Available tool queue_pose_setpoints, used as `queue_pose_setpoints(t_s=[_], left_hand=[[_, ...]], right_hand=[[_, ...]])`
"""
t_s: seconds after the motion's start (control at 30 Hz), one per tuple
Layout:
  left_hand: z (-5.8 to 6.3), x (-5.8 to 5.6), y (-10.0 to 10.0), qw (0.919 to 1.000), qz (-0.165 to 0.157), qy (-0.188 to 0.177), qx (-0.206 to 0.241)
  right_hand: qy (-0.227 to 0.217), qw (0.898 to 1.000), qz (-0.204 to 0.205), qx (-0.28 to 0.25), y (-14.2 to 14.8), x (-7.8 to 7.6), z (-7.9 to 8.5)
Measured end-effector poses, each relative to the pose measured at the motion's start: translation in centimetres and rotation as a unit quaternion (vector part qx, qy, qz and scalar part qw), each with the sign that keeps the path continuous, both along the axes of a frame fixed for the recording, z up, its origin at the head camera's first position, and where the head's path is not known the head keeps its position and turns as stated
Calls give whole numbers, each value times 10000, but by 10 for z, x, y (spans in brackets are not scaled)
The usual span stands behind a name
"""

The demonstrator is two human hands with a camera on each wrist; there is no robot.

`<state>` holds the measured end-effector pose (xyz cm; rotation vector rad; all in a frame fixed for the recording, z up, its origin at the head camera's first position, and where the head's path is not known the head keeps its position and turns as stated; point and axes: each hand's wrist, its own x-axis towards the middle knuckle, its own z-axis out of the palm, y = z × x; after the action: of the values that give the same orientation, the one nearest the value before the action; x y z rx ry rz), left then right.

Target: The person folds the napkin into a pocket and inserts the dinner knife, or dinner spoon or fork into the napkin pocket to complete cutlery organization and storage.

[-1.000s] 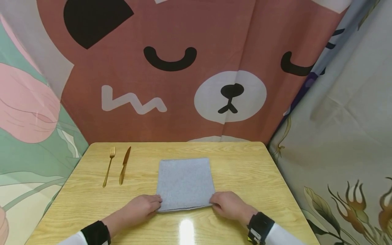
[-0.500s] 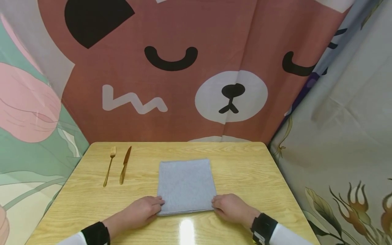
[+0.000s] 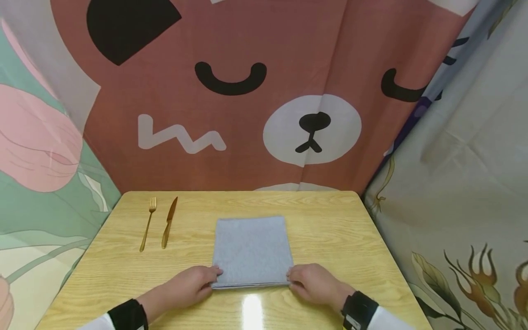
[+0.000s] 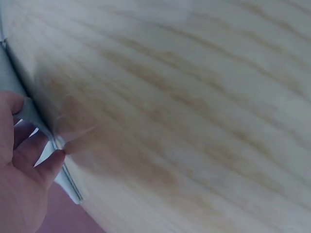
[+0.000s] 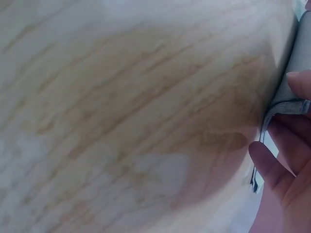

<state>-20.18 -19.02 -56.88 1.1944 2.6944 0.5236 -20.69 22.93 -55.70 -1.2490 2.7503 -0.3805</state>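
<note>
A folded grey-blue cloth napkin [image 3: 253, 252] lies flat near the middle of the wooden table, its layered edge toward me. At its near left corner my left hand [image 3: 191, 285] pinches the side; in the left wrist view the thumb is on top of the napkin [image 4: 30, 114] and other fingers are underneath. My right hand [image 3: 317, 283] grips the near right corner in the same way. The right wrist view shows the napkin's edge [image 5: 286, 106] lifted a little between thumb and fingers. Parts of both corners are hidden by the fingers.
A gold fork [image 3: 148, 224] and a gold knife [image 3: 169, 223] lie side by side on the table's left part. A bear-printed curtain [image 3: 231, 119] hangs behind the table [image 3: 338, 229], with patterned cloths along both sides.
The napkin has slid slightly toward me and a little to the right, and its near edge lies more level. Both hands have shifted slightly with it, still holding its corners.
</note>
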Motion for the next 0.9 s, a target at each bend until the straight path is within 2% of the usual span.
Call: queue_pose_setpoints(t_s=[0.07, 0.23, 0.4, 0.5, 0.6, 0.73, 0.9], left_hand=[[4, 0, 1, 9995, 88, -313, 60], [12, 0, 2, 9961, 187, -786, 359], [18, -1, 2, 9872, 302, -1385, 732], [17, -2, 1, 9804, 321, -1672, 992], [16, -3, -1, 9774, 283, -1687, 1243], [17, -4, -1, 9756, 349, -1577, 1485], [20, -6, 1, 9677, 606, -1722, 1741]], right_hand=[[-33, 10000, -33, -24, 0, 0, 1], [-295, 9994, -178, -100, 2, -1, 0], [-929, 9937, -384, -498, 4, -2, 3], [-1611, 9811, -560, -917, 6, -4, 8], [-2239, 9634, -749, -1269, 8, -6, 12], [-2642, 9482, -898, -1518, 9, -9, 14], [-3021, 9308, -1065, -1759, 11, -16, 15]])
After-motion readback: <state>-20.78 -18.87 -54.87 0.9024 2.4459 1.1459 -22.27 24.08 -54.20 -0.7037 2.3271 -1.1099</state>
